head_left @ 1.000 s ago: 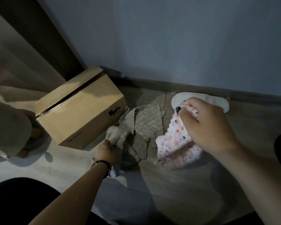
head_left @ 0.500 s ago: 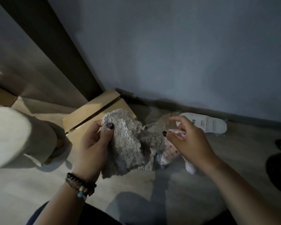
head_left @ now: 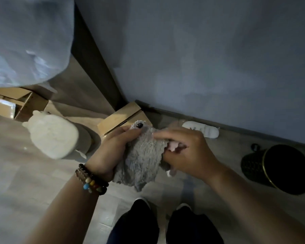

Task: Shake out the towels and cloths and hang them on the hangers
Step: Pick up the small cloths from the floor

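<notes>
A fluffy grey cloth [head_left: 141, 161] hangs in front of me at waist height. My left hand [head_left: 113, 152] grips its top left edge, thumb on top. My right hand [head_left: 187, 152] holds the cloth's right edge, and a bit of the pink patterned cloth [head_left: 173, 147] shows bunched under its fingers. The right hand's fingertips are blurred. No hanger is in view.
A cardboard box [head_left: 120, 118] lies on the floor by the wall corner, more boxes [head_left: 12, 103] at the far left. A white plush thing [head_left: 53, 136] stands left. A white slipper [head_left: 201, 131] lies by the skirting, a black bin [head_left: 278, 168] at right. My feet [head_left: 162, 224] are below.
I have stood up from the floor. Both hands rose with the grey and pink cloths and came together; the right hand now touches the grey cloth's right edge.
</notes>
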The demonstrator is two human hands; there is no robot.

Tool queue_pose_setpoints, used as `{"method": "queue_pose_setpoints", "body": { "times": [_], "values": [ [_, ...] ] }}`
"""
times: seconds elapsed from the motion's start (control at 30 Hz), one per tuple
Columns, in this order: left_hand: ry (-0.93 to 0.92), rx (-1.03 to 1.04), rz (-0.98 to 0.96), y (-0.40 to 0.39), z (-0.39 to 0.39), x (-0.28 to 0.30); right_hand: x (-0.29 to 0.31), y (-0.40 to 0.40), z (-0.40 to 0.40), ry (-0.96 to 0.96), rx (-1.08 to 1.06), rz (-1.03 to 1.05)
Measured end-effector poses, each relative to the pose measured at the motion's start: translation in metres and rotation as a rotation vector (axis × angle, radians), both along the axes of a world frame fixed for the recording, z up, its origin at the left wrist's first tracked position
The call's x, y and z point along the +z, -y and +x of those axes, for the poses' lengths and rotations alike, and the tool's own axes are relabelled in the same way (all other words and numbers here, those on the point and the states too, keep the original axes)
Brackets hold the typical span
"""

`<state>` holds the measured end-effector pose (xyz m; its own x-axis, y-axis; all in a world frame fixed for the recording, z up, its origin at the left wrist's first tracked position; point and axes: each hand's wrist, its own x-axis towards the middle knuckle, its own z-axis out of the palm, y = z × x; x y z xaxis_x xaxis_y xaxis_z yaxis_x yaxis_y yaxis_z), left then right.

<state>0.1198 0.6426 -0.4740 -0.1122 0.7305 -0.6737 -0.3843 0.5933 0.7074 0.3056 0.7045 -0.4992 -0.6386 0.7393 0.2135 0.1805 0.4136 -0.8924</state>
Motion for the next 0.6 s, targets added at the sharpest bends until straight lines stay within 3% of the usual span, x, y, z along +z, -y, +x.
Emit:
{"method": "queue_pose_setpoints", "body": {
  "times": [0.1, 0.2, 0.33, 0.4, 0.5, 0.6],
  "values": [
    [0.100, -0.089, 0.013, 0.005, 0.017, 0.068, 0.075, 0.003, 0.003, 0.054, 0.033, 0.093],
    [0.139, -0.169, 0.093, 0.008, 0.035, 0.133, 0.144, -0.002, 0.014, 0.065, -0.089, 0.138],
    [-0.134, -0.357, 0.325, 0.012, 0.043, 0.194, 0.215, -0.004, 0.039, 0.072, -0.313, 0.105],
    [-0.121, -0.484, 0.394, 0.016, 0.044, 0.220, 0.248, -0.004, 0.046, 0.043, -0.406, 0.059],
    [-0.183, -0.664, 0.527, 0.026, 0.054, 0.260, 0.302, 0.003, 0.052, 0.065, -0.540, 0.161],
    [-0.335, -0.666, 0.641, 0.028, 0.066, 0.288, 0.354, 0.019, 0.052, 0.089, -0.636, 0.299]
  ]
}}
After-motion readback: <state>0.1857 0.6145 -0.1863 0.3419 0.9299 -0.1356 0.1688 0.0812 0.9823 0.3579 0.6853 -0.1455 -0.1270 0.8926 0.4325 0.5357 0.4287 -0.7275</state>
